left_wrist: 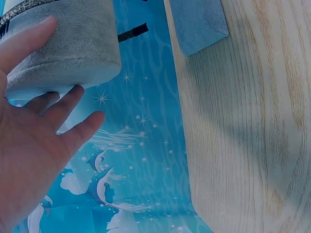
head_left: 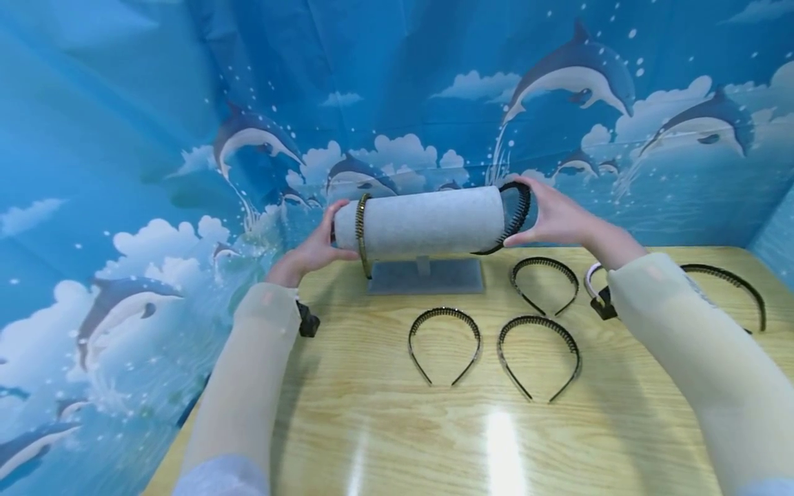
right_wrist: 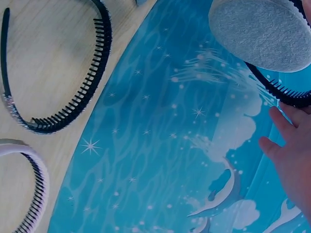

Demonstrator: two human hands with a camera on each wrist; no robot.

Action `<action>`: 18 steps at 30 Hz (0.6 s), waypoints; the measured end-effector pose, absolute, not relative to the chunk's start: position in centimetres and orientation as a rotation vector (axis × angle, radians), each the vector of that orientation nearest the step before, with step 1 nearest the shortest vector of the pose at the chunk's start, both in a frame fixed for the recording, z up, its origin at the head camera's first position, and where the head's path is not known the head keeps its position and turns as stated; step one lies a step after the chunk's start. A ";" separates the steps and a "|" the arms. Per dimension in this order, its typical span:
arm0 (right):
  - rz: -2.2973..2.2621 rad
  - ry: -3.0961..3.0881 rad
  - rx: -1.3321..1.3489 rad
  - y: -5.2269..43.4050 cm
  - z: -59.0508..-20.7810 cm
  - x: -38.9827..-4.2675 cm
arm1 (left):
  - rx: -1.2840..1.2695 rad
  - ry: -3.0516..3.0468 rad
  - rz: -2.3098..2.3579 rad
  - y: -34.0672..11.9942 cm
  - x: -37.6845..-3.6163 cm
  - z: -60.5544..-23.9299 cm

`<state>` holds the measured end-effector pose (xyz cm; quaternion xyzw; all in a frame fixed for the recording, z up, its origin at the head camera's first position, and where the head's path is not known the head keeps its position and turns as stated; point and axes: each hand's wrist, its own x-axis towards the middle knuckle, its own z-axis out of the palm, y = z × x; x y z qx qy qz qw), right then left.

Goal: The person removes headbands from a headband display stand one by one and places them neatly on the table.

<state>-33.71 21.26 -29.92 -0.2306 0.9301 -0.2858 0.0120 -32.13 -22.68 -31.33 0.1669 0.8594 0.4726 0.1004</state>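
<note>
A grey plush headband display stand (head_left: 434, 220) has a horizontal roll on a flat base. A gold toothed headband (head_left: 361, 234) sits around the roll near its left end. There my left hand (head_left: 316, 244) holds the end of the roll, thumb on the near side and fingers toward the far side; the left wrist view shows the thumb (left_wrist: 34, 41) against the plush. At the other end, my right hand (head_left: 558, 213) grips a black toothed headband (head_left: 520, 213) by its curve, with the band's open side around the roll's edge. Fingertips meet its outer rim in the right wrist view.
Black toothed headbands lie on the wooden table (head_left: 372, 427): one at front centre (head_left: 444, 313), one right of it (head_left: 540, 320), one behind (head_left: 546, 262). Near the right forearm are a pale pink headband (right_wrist: 43, 179) and a larger black one (head_left: 759, 303). A dolphin-print backdrop (head_left: 397, 83) hangs behind.
</note>
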 end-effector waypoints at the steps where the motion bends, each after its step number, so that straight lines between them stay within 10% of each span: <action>1: -0.901 2.899 -0.715 21.4 -30.0 -33.6 | 0.497 2.536 1.401 -22.7 -32.1 -31.3; 18: -1.001 2.975 -0.557 24.7 -31.1 -30.8 | 0.469 2.499 1.425 -22.6 -31.9 -31.1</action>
